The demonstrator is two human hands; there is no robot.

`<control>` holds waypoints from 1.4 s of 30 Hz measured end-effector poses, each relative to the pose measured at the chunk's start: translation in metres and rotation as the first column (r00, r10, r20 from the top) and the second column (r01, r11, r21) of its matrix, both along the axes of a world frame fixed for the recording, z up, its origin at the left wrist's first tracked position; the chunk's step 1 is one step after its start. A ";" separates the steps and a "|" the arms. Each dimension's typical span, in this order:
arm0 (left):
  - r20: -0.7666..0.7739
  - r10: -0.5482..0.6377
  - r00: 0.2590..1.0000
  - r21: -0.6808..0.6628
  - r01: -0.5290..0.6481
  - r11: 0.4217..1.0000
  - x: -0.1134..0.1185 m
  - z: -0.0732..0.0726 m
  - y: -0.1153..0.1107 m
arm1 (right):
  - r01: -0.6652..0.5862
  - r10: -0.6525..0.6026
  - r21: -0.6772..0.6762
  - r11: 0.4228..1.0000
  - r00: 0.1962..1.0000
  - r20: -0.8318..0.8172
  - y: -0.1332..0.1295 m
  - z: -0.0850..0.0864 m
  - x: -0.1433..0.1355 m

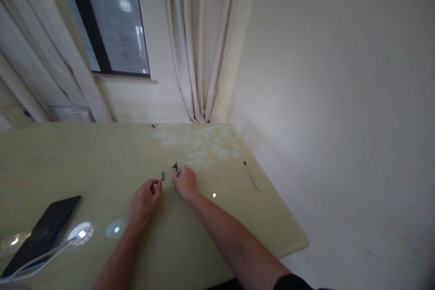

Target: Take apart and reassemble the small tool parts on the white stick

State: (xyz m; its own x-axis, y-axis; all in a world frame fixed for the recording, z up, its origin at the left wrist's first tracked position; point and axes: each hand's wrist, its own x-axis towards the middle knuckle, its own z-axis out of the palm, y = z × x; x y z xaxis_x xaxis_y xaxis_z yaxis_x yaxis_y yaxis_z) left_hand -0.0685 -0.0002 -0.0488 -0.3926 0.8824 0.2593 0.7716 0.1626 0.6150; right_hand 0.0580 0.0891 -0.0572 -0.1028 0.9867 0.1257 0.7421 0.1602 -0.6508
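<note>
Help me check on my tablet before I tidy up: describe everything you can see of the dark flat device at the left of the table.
The dark flat device is a thin slab with a black, glossy, glass-like face and a paler edge along its right side. It lies flat on the table, slanted, its far end toward the right. No lit display shows. A white cable passes over its near part; I can't tell whether it's plugged in. The left hand is apart from it.
</note>
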 end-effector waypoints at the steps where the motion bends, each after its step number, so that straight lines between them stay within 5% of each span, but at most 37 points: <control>1: -0.025 -0.001 1.000 -0.030 0.000 1.000 0.002 0.002 -0.001 | -0.003 0.003 0.021 1.000 1.000 0.009 0.001 -0.001 0.002; 5: -0.141 -0.033 0.989 -0.169 0.009 0.986 0.013 0.012 -0.006 | 0.018 -0.010 0.190 0.982 0.999 -0.045 0.006 -0.001 0.052; 8: -0.166 -0.117 0.979 -0.274 0.069 0.959 0.023 0.015 -0.007 | 0.200 -0.208 0.275 0.940 0.978 -0.001 0.007 0.006 0.139; 13: -0.240 -0.185 0.953 -0.397 0.078 0.915 0.041 0.017 0.000 | 0.441 -0.515 0.322 0.838 0.833 0.200 -0.001 0.016 0.285; 17: -0.299 -0.240 0.924 -0.431 0.093 0.897 0.057 0.021 0.007 | 0.462 -0.505 0.205 0.863 0.814 0.288 -0.003 0.015 0.323; 21: -0.310 -0.217 0.926 -0.459 0.054 0.887 0.064 0.022 0.012 | 0.421 -0.449 0.170 0.891 0.871 0.198 0.003 0.013 0.289; 28: -0.293 -0.154 0.944 -0.465 0.000 0.885 0.062 0.021 0.021 | 0.080 -0.085 0.224 0.971 0.996 0.015 0.002 0.005 0.121; 32: -0.306 -0.138 0.942 -0.470 -0.024 0.883 0.062 0.020 0.022 | 0.039 -0.038 0.184 0.982 0.999 -0.011 0.001 0.000 0.059; 37: -0.328 -0.132 0.935 -0.452 -0.032 0.892 0.063 0.018 0.020 | 0.049 -0.045 0.121 0.991 0.998 -0.032 0.000 -0.008 0.041; 42: -0.354 -0.129 0.926 -0.440 -0.043 0.897 0.065 0.017 0.020 | 0.043 -0.016 0.127 0.991 0.977 -0.213 0.000 -0.011 0.062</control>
State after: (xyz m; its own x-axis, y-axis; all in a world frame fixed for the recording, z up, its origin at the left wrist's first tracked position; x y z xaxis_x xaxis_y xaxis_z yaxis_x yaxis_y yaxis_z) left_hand -0.0038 0.0196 -0.0322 -0.3049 0.9517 -0.0357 0.9378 0.3065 0.1629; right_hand 0.1198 0.0896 -0.0686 -0.0313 0.9628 0.2686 0.5961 0.2337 -0.7682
